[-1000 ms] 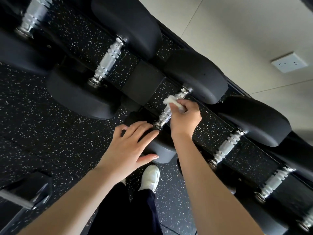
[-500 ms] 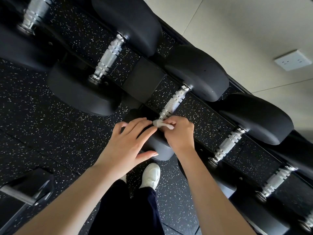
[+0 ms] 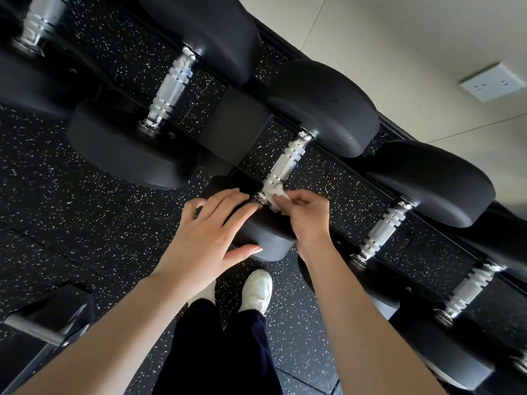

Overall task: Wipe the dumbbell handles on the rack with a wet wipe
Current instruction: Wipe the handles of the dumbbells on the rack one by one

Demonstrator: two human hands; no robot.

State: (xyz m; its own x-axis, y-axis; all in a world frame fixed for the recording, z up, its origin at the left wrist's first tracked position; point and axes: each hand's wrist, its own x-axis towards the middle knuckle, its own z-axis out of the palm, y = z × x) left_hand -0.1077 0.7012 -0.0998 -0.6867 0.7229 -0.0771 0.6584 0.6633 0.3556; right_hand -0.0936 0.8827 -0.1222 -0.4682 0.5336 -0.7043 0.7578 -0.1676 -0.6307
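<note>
Right hand (image 3: 309, 216) pinches the wet wipe (image 3: 274, 195) against the near end of a chrome dumbbell handle (image 3: 285, 162) on the rack (image 3: 236, 129); left hand (image 3: 205, 238), fingers spread, rests on the dumbbell's near head (image 3: 265, 238). Neighbouring handles flank it. A wall socket (image 3: 492, 82) lies beyond. No legible lettering.

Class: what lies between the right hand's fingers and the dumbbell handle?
In the head view, the wet wipe, pinched by the right hand, lies against the handle.

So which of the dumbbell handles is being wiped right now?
The middle handle, the one whose near end the right hand is pinching the wipe against. The left hand rests flat on its near head; the other handles are untouched.
</note>
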